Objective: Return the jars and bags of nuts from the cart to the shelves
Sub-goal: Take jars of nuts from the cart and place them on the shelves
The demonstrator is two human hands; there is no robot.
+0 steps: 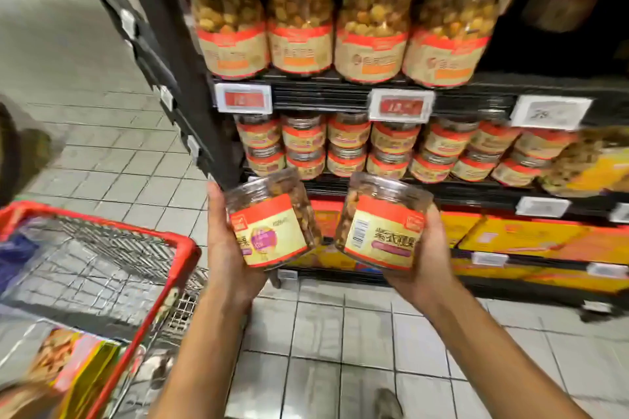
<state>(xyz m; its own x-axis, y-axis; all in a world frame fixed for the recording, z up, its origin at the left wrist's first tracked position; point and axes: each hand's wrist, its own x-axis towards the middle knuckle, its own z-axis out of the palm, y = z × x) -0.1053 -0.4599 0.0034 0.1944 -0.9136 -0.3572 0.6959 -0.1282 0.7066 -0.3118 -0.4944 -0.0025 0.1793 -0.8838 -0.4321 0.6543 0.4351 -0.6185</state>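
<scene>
Right now the person is holding two small jars of nuts out over the tiled floor point(340, 333), one in each hand, in front of the shelving. The left hand point(224, 241) is cupping the left jar point(272, 218) from its outer side and underneath, thumb lying along the jar's wall and fingers wrapping behind it out of sight. The right hand point(425, 248) is cradling the right jar point(384, 221) the same way from the opposite side. Both jars are tilting inward toward each other with labels facing up, probably so the labels can be read and matched to a shelf; their lower edges are sitting near each other, and I cannot tell whether they are touching.

Just beyond the jars, the middle shelf point(476, 192) is carrying two-high stacks of small jars point(347, 146) with the same red and cream labels, which looks like where these belong. Bigger jars point(299, 20) are lining the front edge of the upper shelf. The red-rimmed cart point(160, 279) is standing to the left, with bags point(78, 364) lying at its near end, so more of the job seems to be waiting
</scene>
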